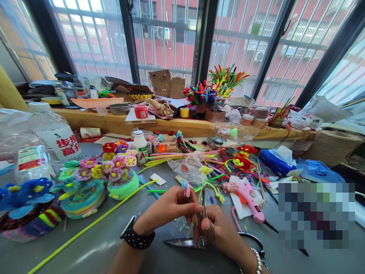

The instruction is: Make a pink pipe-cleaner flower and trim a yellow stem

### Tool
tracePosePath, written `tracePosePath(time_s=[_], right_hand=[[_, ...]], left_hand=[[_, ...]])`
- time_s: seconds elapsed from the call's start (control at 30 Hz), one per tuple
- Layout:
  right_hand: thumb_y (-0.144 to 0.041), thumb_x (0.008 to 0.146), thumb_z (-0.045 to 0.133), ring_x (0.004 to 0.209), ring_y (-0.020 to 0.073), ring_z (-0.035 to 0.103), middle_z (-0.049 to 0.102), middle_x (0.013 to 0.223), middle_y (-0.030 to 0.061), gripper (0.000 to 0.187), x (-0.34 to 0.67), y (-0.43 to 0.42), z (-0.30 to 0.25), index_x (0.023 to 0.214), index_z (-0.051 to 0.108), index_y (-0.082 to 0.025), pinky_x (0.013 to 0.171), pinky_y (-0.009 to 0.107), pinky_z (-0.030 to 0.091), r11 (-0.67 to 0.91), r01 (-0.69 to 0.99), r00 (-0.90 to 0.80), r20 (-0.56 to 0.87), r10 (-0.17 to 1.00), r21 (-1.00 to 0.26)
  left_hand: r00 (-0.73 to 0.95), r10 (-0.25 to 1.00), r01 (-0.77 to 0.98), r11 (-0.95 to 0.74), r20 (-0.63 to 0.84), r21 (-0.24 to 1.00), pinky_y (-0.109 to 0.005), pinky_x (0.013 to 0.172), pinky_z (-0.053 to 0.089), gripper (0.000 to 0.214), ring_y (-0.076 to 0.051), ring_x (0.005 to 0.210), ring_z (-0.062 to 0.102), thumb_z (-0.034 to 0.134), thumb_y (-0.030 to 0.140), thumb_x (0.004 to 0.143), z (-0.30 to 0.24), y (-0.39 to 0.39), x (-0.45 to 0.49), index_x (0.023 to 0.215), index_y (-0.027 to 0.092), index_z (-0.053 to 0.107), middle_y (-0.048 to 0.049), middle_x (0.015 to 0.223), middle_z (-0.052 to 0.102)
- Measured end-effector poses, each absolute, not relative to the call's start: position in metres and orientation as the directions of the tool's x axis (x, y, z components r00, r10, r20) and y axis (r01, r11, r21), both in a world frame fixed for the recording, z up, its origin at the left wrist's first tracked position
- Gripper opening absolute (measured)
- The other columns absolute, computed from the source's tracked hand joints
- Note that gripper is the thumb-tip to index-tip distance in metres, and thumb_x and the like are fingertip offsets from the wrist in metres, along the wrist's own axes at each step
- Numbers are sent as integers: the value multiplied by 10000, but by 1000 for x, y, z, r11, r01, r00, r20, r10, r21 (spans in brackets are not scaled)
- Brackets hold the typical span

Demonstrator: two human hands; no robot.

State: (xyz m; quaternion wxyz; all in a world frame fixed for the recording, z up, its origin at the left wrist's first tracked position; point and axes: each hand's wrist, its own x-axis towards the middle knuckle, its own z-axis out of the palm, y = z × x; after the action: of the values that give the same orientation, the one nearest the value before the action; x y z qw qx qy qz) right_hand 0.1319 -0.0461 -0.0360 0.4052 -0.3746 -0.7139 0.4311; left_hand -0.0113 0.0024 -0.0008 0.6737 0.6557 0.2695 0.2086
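Yellow-tipped stem (203,190) stands upright, pinched by both hands (171,207).

We see pink glue gun (247,198), blue tissue pack (273,161), black white-dotted watch strap (137,236), red cup (140,111), yellow tape roll (184,112), grey table (94,247).

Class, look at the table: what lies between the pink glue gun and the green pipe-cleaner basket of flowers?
In the head view, between the pink glue gun and the green basket lie a clear plastic bag, a small white card and loose pipe cleaners.
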Motion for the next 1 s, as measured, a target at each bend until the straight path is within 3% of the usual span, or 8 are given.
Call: tracePosePath(time_s=[0.27,0.53,0.8,1.0], right_hand=[[-704,666,180,478,89,426,434,453,-6,744,132,-48,-39,468,592,-117,470,195,302,374,157,-421,281,862,-914],[-701,656,250,384,60,383,408,401,-23,703,130,-47,-43,426,569,-118,406,184,277,323,125,-389,253,886,-938],[-670,675,315,296,47,335,319,263,-36,675,129,-44,-48,257,420,-151,377,180,277,313,257,-298,233,926,-914],[-680,686,262,339,59,352,325,302,-31,695,130,-44,-49,285,446,-143,413,194,281,327,239,-300,251,921,-915]], left_hand=[[761,641,73,78,-106,994,-165,453,358,236,-55,458,473,622,296,627,1,3,-11,584,125,466,41,500,526],[757,644,65,98,-113,993,-168,458,369,239,-58,456,484,632,293,615,-1,3,-10,578,128,462,46,487,530],[741,665,36,97,-91,995,-195,478,412,240,-77,463,524,586,328,658,-2,3,-10,590,128,472,24,508,567],[722,684,40,115,-108,993,-191,476,406,246,-77,469,525,616,332,625,-1,4,-9,595,129,479,31,504,562]])
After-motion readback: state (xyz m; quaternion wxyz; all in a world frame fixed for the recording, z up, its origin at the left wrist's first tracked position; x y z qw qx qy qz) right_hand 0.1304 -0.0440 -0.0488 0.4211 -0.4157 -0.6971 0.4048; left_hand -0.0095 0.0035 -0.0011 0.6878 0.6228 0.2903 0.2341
